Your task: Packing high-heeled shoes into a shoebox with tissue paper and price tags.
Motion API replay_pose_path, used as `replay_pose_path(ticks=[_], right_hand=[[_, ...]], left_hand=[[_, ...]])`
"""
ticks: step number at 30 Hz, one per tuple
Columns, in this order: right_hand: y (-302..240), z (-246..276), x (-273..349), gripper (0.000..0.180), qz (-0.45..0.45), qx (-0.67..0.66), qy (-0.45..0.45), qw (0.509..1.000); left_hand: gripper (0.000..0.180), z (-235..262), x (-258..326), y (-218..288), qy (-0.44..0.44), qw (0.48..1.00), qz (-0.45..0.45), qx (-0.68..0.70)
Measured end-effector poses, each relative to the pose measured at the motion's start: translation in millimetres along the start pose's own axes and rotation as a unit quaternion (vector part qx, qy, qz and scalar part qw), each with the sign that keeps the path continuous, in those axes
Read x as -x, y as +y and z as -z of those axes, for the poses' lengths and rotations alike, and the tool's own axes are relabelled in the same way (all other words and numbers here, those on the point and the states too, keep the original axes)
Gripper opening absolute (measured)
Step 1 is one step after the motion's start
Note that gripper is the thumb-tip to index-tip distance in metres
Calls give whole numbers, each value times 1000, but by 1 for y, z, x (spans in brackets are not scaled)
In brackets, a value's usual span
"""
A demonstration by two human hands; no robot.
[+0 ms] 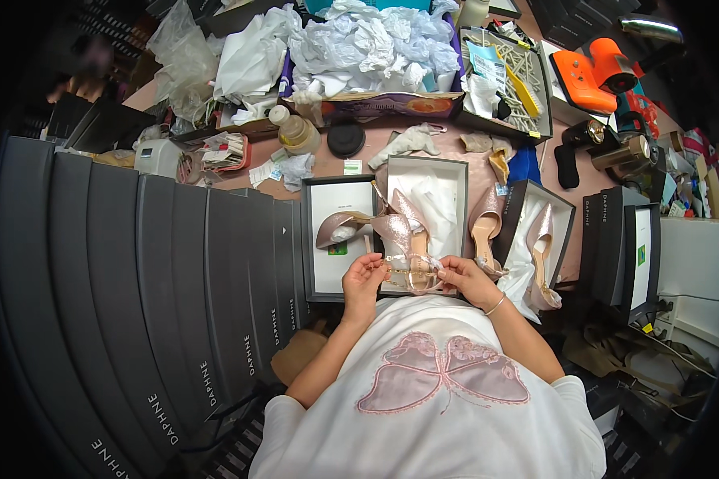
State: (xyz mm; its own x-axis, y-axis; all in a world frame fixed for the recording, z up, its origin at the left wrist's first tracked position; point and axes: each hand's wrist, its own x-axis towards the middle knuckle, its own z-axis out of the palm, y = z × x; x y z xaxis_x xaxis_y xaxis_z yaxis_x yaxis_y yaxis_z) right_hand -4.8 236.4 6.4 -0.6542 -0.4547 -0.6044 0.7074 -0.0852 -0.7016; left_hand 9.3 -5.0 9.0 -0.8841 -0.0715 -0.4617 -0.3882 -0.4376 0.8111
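A pink glittery high-heeled shoe (394,233) lies over a grey shoebox (460,172), in front of my body. My left hand (363,281) pinches one side of its ankle strap (401,271), which has gold chain-like parts. My right hand (469,279) pinches the strap's other side, a bracelet on that wrist. Behind this shoe, a second pink shoe (408,209) partly shows. Another pink shoe (344,229) lies on its side at the left, over a white panel in a dark box (305,275). To the right are two more pink shoes, one upright (485,211) and one on white tissue (540,239).
Tall stacks of dark grey shoeboxes (180,303) line the left side; more boxes (605,247) stand at the right. A carton of crumpled white paper (375,108), a tray with a yellow brush (527,92), a bottle (295,132) and an orange tool (587,80) lie toward the back.
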Motion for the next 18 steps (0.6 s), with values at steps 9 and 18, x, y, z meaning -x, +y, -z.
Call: replay_pose_path(ticks=[9, 18], right_hand=[[-8, -10, -5, 19, 94, 33, 18, 995], [-38, -48, -23, 13, 143, 29, 14, 989]], left_hand=[[58, 5, 4, 23, 15, 924, -114, -365], [26, -20, 9, 41, -95, 963, -52, -247]])
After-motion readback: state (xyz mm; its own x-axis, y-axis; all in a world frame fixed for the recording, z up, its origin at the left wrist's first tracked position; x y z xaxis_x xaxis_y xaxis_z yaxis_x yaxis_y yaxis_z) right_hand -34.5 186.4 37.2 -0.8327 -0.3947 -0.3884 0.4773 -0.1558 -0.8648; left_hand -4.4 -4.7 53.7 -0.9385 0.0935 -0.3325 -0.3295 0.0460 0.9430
